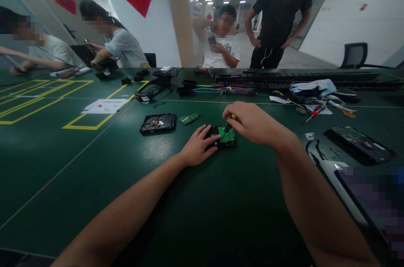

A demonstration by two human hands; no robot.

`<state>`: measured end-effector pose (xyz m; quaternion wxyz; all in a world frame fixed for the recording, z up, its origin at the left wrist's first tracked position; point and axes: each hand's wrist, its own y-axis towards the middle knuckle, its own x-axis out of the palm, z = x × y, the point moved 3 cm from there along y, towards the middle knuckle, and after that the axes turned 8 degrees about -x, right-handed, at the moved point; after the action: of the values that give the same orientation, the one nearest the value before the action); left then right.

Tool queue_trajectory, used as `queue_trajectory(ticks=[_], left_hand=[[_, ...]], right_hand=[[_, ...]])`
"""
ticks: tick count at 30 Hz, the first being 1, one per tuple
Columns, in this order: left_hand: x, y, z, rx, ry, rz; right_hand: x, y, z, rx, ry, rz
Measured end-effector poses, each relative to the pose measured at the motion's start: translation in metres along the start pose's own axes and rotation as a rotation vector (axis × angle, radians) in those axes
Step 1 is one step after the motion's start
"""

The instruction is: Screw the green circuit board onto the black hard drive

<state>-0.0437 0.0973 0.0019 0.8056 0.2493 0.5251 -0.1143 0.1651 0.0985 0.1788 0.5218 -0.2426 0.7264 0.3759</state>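
Observation:
A hard drive (232, 144) lies on the green table with its green circuit board (229, 134) facing up. My left hand (199, 147) rests on the drive's left end, fingers spread and flat. In my right hand (249, 123) is a screwdriver (227, 126) with a yellow and dark handle, held from above. Its shaft points down at the board; the very tip is too small to make out. Behind my left hand lie a loose green circuit board (189, 118) and a second hard drive (158, 124).
At right are another hard drive (360, 145), a red-handled screwdriver (315, 112) and a pale-edged device (344, 191). Cables (221, 89) and long black rails (293, 77) line the back. White paper (105, 106) lies left. Several people sit or stand beyond the table.

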Motion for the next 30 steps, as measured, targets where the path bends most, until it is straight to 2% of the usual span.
queue_trajectory(ticks=[5,11,30], left_hand=[[0.0002,0.0005,0.0001,-0.001,0.007,-0.001],[0.0009,0.0006,-0.0006,-0.008,0.001,-0.003],[0.0005,0.0002,0.0003,0.001,0.018,-0.005]], right_hand=[[0.0008,-0.0005,0.0001,-0.002,-0.012,-0.034],[0.0012,-0.0001,-0.0018,0.017,0.009,0.009],[-0.0023,-0.0003,-0.0068,-0.109,0.064,-0.036]])
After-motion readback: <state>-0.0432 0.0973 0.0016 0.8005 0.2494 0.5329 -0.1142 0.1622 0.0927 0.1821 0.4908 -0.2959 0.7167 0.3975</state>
